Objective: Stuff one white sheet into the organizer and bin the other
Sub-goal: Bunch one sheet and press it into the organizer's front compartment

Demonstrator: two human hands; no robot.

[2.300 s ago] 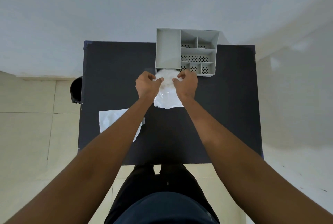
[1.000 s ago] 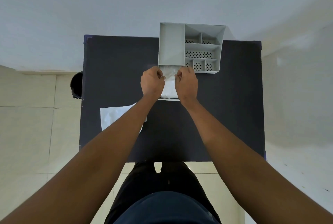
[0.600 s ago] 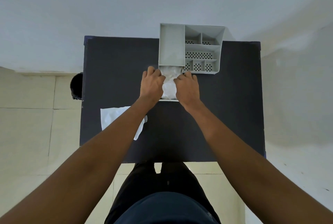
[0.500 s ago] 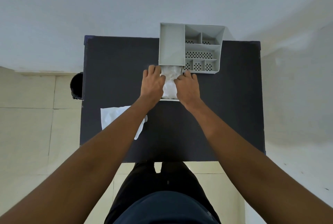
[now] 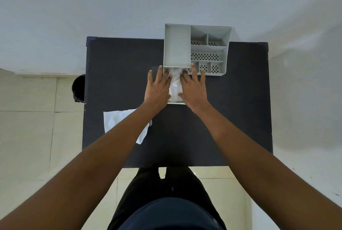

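A grey organizer with several compartments stands at the far edge of the black table. A crumpled white sheet lies in its pulled-out front drawer. My left hand and my right hand lie flat on either side of the sheet, fingers spread and pressing on it. A second white sheet lies flat on the table at the near left, partly hidden under my left forearm.
A dark round bin stands on the tiled floor just off the table's left edge. A pale wall rises behind the table. My legs are at the table's near edge.
My hands went from pinching the bunched sheet in front of the organizer to lying flat with fingers spread. The sheet has sunk into the drawer.
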